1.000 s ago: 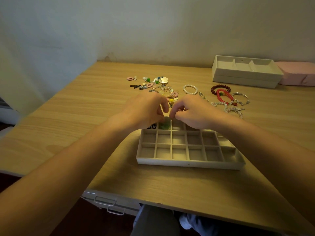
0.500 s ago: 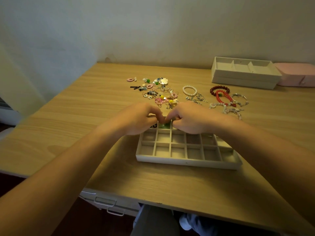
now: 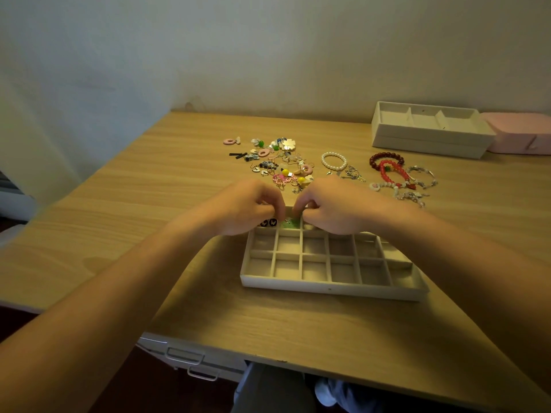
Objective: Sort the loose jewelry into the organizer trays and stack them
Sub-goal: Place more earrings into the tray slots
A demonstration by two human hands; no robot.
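I see pale grey gridded tray, small square cells, on worktop near front edge; green piece in back-row cell, black pair in next cell left; left hand and right hand over back row; fingers curled, tips nearly meeting above green piece; cannot tell if they pinch it; loose jewelry just beyond.

The left hand and the right hand are covering the far row of the pale grey compartment tray, so it is not showing whether their curled fingers are pinching anything. A small green piece is peeking out between them, too blurred to identify. The pink box at the far right is running off the edge.
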